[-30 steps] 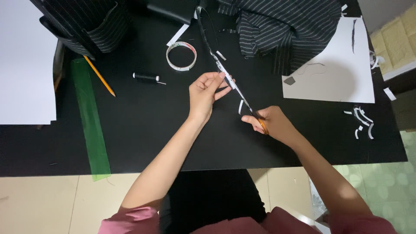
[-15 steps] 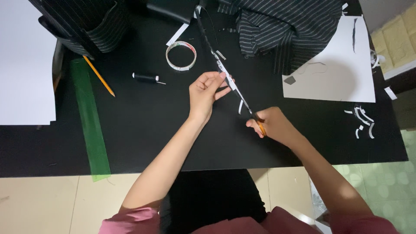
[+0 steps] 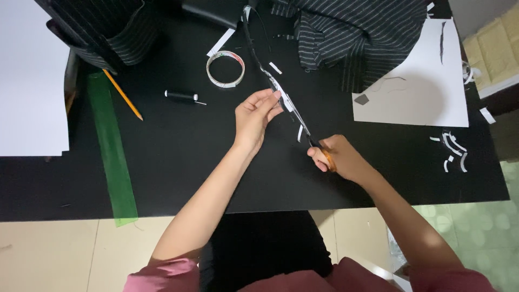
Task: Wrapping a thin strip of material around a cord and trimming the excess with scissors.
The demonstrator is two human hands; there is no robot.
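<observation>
In the head view, a long narrow strip (image 3: 281,97) of dark material with white paper along it is seen stretched diagonally over the black table (image 3: 178,162), running from the upper middle of the table down toward the right hand. The strip is pinched near its middle by the fingertips of the left hand (image 3: 254,116), the thumb and forefinger being closed on its edge. Orange-handled scissors (image 3: 319,148) are gripped in the right hand (image 3: 338,159), the fingers being curled around the handles, and the dark blades are pointed up along the strip toward the left hand; whether the blades are apart or together cannot be told. The strip thus lies between both hands, held by the left and met by the scissors at its lower end. A small white scrap (image 3: 300,132) is seen just beside the blades. A roll of tape (image 3: 225,69), a black spool (image 3: 181,95), a pencil (image 3: 122,94) and a green ruler (image 3: 111,146) are laid to the left, well apart from the hands. Striped fabric (image 3: 357,32) and a white sheet (image 3: 416,81) are placed at the upper right.
</observation>
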